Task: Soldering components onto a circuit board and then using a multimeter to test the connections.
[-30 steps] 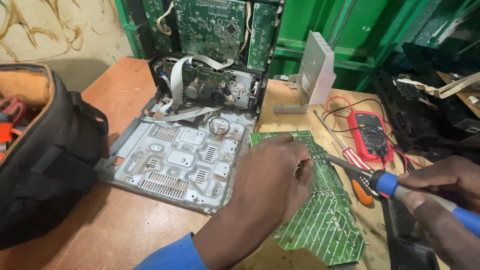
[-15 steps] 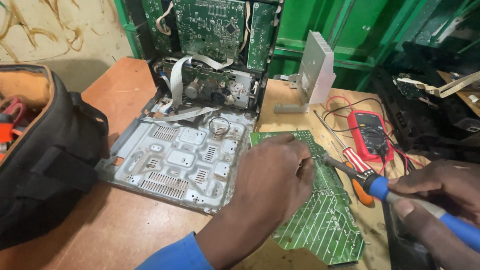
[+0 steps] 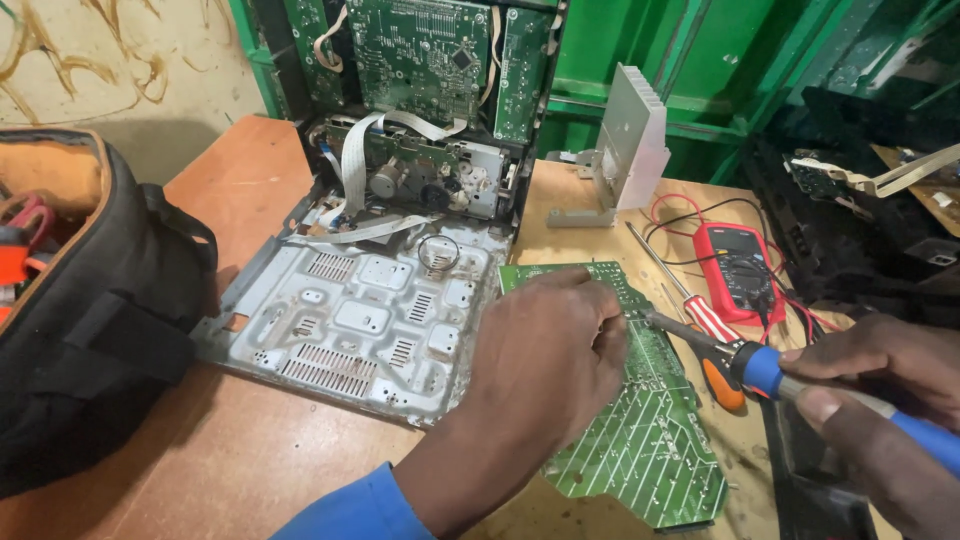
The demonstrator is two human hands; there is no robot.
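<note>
- Since the earlier frames: the soldering iron (image 3: 800, 385) has slid left, tip now right at the left hand's fingertips on the board; the left hand has barely shifted.
- Green circuit board (image 3: 640, 440) lies solder side up on the wooden bench (image 3: 250, 470), just right of the grey metal chassis plate (image 3: 350, 320), one edge touching it.
- Left hand (image 3: 545, 365) rests palm-down on the board's upper part, fingers curled and pressed together; whether they pinch anything I can't tell, the hand hides it.
- Right hand (image 3: 880, 400) grips the iron's blue handle, fingers wrapped round it, thumb along the top.
- A screwdriver with a red-and-white striped handle (image 3: 690, 300) lies just beyond the iron, an orange-handled tool (image 3: 722, 385) under its shaft.
- Red multimeter (image 3: 738, 268) with red and black leads sits further right on the bench.
- Behind the plate: an opened unit with a ribbon cable (image 3: 352, 165) and upright green boards (image 3: 430, 45).
- A finned heat sink (image 3: 632, 140) stands upright behind the board.
- Black tool bag (image 3: 90, 310) on the left, well apart from the hands.
</note>
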